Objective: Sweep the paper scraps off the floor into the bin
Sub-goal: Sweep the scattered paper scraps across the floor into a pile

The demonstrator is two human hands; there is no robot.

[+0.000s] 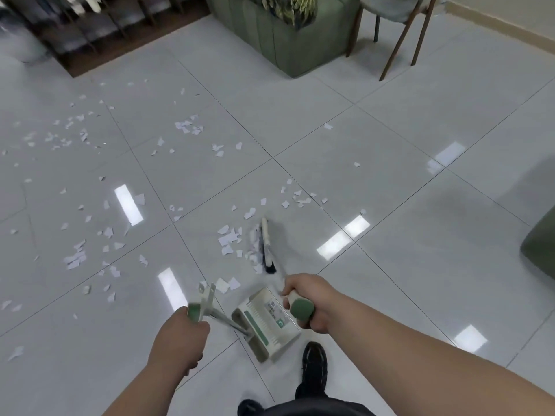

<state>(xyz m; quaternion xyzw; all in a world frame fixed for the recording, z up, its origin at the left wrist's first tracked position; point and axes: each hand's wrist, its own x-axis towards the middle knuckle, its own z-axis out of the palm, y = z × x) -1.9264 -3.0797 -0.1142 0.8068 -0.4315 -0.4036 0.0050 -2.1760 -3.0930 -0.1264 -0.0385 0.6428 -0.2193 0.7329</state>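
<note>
White paper scraps [228,240] lie scattered over the grey tiled floor, thickest at the left and centre. My right hand [309,298] grips the green-capped handle of a broom, whose dark brush head [267,250] rests on the floor against a small heap of scraps. My left hand [183,328] is closed on the green-tipped handle of a long-handled dustpan. The white and green dustpan [264,322] sits on the floor between my hands, just in front of my black shoe [313,367]. No bin is in view.
A green sofa [288,34] stands at the far centre with a wooden chair [399,28] to its right. A dark wooden shelf unit [99,28] runs along the far left. A green rounded object [540,250] sits at the right edge.
</note>
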